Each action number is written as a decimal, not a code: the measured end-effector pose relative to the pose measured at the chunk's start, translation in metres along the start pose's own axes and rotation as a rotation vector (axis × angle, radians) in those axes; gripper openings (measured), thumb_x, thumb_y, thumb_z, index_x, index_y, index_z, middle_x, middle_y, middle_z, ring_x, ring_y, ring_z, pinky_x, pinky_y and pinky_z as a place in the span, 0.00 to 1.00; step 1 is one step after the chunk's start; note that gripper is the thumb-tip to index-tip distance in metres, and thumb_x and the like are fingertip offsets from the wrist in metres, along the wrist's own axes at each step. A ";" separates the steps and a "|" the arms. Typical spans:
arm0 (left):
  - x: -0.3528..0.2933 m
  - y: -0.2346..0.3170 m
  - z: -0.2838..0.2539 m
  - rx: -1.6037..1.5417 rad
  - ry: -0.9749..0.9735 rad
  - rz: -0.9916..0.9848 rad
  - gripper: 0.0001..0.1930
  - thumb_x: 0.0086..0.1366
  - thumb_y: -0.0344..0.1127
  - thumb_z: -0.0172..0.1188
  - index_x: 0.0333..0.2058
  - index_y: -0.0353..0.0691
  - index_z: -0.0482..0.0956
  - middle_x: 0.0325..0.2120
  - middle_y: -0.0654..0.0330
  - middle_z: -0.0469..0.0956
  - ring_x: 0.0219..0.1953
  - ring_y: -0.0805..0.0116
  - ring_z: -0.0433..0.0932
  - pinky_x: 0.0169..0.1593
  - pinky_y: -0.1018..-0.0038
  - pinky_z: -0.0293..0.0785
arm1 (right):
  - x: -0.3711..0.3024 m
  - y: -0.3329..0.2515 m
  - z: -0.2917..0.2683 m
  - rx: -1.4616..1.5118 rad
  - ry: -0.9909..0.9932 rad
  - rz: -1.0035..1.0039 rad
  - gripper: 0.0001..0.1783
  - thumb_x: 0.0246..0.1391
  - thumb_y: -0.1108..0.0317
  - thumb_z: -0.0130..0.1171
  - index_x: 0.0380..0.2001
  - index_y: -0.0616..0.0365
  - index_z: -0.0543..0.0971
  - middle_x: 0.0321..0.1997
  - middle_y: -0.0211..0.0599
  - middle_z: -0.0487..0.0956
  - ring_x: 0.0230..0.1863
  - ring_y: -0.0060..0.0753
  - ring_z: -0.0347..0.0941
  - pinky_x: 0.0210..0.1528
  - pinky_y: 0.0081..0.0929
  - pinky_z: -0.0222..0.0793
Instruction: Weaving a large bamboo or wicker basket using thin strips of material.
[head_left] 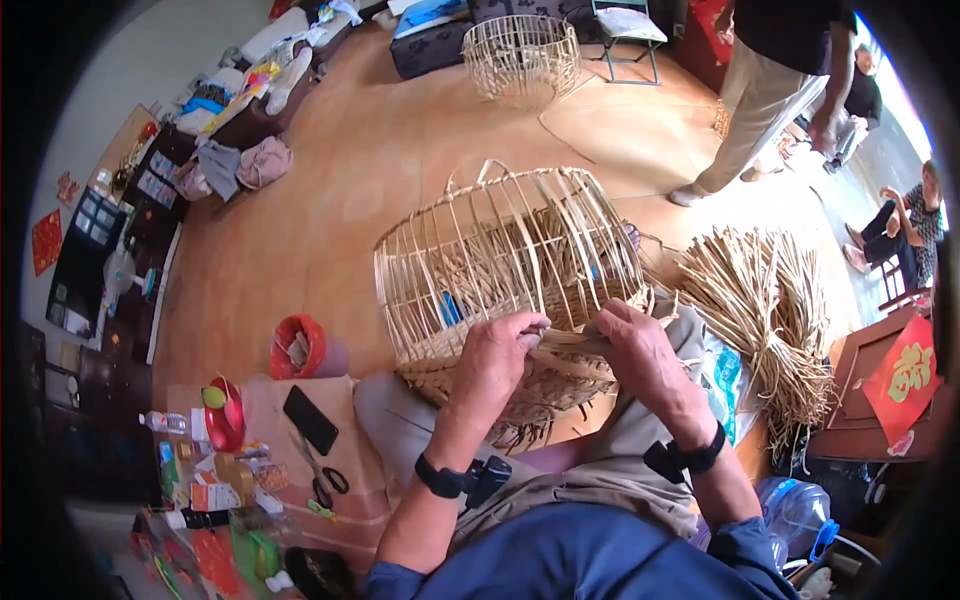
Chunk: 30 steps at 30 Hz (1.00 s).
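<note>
A half-woven wicker basket (pixel 545 402) lies on its side across my lap, its open upright stakes pointing away and its dense woven base toward me. My left hand (pixel 492 362) pinches a pale strip (pixel 566 343) at the near side of the weave. A short distance to the right, my right hand (pixel 641 350) has its fingers closed round the same stretch of strip, by the stakes. Both hands touch the basket. Fingertips partly hide the strip's ends. Some blue bits show inside the basket.
A bundle of dry strips (pixel 765 320) lies at my right, above a large plastic bottle (pixel 795 515). At left are a red-lined bin (pixel 303 350), a phone (pixel 310 420) and scissors (pixel 322 476). Another basket frame (pixel 522 55) stands far off; a person (pixel 775 100) stands at right.
</note>
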<state>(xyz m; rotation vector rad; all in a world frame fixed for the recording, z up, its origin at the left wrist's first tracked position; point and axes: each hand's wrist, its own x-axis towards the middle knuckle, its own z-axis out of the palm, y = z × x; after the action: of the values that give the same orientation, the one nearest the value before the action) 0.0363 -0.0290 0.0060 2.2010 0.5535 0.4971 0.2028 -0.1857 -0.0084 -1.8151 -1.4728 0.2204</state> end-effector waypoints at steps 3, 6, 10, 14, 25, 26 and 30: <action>-0.001 -0.002 -0.003 -0.015 -0.022 -0.004 0.12 0.64 0.21 0.62 0.46 0.32 0.83 0.37 0.46 0.86 0.41 0.53 0.87 0.44 0.66 0.80 | -0.003 -0.034 -0.009 -0.201 -0.037 -0.198 0.08 0.46 0.79 0.58 0.32 0.58 0.77 0.31 0.40 0.70 0.34 0.49 0.75 0.36 0.45 0.74; 0.002 -0.004 -0.001 -0.031 -0.036 -0.016 0.11 0.64 0.22 0.62 0.46 0.31 0.83 0.37 0.46 0.86 0.41 0.54 0.87 0.43 0.66 0.80 | -0.002 -0.019 -0.011 -0.195 -0.040 -0.141 0.05 0.48 0.78 0.59 0.31 0.58 0.77 0.32 0.39 0.71 0.35 0.48 0.76 0.37 0.43 0.74; 0.003 -0.001 0.002 0.000 0.034 0.035 0.11 0.64 0.23 0.64 0.45 0.31 0.84 0.36 0.46 0.86 0.40 0.55 0.88 0.43 0.68 0.80 | 0.005 0.003 0.002 -0.367 0.173 -0.157 0.08 0.49 0.77 0.61 0.35 0.57 0.81 0.39 0.38 0.78 0.40 0.46 0.76 0.43 0.41 0.74; 0.011 -0.002 -0.009 -0.026 -0.070 -0.037 0.09 0.63 0.24 0.64 0.43 0.32 0.85 0.34 0.46 0.86 0.38 0.55 0.88 0.43 0.68 0.80 | -0.018 -0.021 0.008 -0.319 0.173 -0.195 0.12 0.50 0.71 0.65 0.40 0.55 0.80 0.43 0.37 0.78 0.48 0.43 0.74 0.50 0.39 0.72; 0.013 -0.004 -0.010 0.011 -0.163 -0.038 0.09 0.64 0.26 0.66 0.42 0.34 0.87 0.34 0.48 0.86 0.36 0.59 0.87 0.43 0.67 0.79 | -0.025 -0.021 0.032 -0.419 0.005 -0.119 0.13 0.49 0.73 0.61 0.39 0.58 0.74 0.38 0.44 0.72 0.46 0.48 0.72 0.45 0.46 0.72; 0.013 -0.004 -0.010 0.009 -0.161 -0.038 0.09 0.64 0.26 0.66 0.42 0.34 0.87 0.34 0.48 0.86 0.36 0.59 0.87 0.43 0.67 0.79 | -0.024 -0.024 0.030 -0.421 0.003 -0.120 0.13 0.49 0.73 0.61 0.39 0.58 0.74 0.38 0.44 0.72 0.46 0.48 0.72 0.45 0.46 0.72; 0.012 -0.004 -0.011 -0.013 -0.140 -0.051 0.09 0.64 0.27 0.66 0.43 0.34 0.87 0.34 0.48 0.86 0.35 0.59 0.86 0.43 0.68 0.79 | -0.021 -0.034 0.021 -0.309 -0.044 0.019 0.08 0.56 0.75 0.58 0.39 0.58 0.73 0.38 0.46 0.75 0.38 0.52 0.79 0.33 0.48 0.77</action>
<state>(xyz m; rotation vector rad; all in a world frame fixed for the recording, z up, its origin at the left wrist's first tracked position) 0.0401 -0.0135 0.0117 2.1840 0.5283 0.3162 0.1583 -0.1938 -0.0081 -2.0795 -1.5904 0.0430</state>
